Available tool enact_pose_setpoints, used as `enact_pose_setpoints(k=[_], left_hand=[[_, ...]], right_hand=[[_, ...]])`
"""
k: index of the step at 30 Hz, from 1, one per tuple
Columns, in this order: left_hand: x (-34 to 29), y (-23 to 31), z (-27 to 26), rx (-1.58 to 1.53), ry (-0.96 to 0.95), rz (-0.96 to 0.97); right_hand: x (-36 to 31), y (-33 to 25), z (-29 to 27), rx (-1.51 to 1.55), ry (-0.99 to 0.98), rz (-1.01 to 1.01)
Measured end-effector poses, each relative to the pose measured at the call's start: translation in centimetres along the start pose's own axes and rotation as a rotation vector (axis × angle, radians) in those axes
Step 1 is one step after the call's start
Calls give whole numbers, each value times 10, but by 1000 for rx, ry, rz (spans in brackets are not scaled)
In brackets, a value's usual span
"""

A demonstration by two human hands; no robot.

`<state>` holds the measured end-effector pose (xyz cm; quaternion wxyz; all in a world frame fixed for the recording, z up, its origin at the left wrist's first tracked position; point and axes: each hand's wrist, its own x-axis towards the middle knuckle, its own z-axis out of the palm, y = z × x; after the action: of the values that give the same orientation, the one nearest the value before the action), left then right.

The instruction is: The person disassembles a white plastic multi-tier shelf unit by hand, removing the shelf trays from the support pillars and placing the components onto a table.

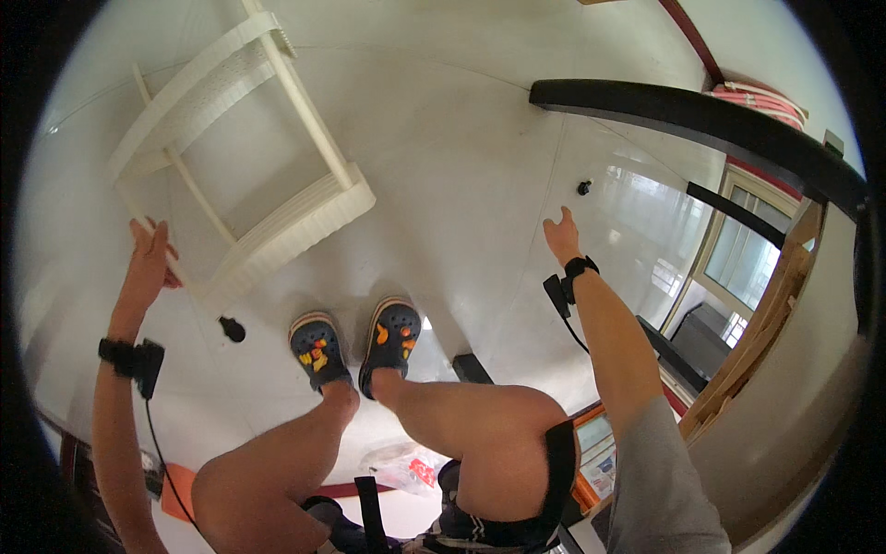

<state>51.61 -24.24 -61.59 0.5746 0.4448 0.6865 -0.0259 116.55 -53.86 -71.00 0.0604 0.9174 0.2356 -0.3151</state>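
Note:
A cream plastic shelf rack (300,217), with ribbed shelves joined by thin poles, lies tilted on the floor ahead of me to the left. My left hand (148,268) is closed around one of its poles near the rack's lower left corner. Out to the right, my right hand (562,238) is open over the floor, thumb apart from the fingers, holding nothing. Just beyond its fingertips lies a small black caster wheel (583,187), apart from the hand. Another black caster-like piece (232,329) rests below the rack, near my left shoe.
My feet in dark clogs (394,337) stand on the glossy pale floor (443,203). A curved black beam (674,115) crosses the upper right. Wooden framing (752,337) runs along the right. A clear plastic bag (401,464) lies behind my feet, and an orange object (178,489) sits lower left.

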Motion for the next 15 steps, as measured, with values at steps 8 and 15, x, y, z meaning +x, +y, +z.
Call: enact_pose_setpoints(k=[8, 15], left_hand=[[23, 62, 3, 265, 11, 103], [48, 107, 14, 382, -48, 216]], right_hand=[[81, 34, 16, 5, 271, -49], [120, 77, 13, -29, 235, -39]])
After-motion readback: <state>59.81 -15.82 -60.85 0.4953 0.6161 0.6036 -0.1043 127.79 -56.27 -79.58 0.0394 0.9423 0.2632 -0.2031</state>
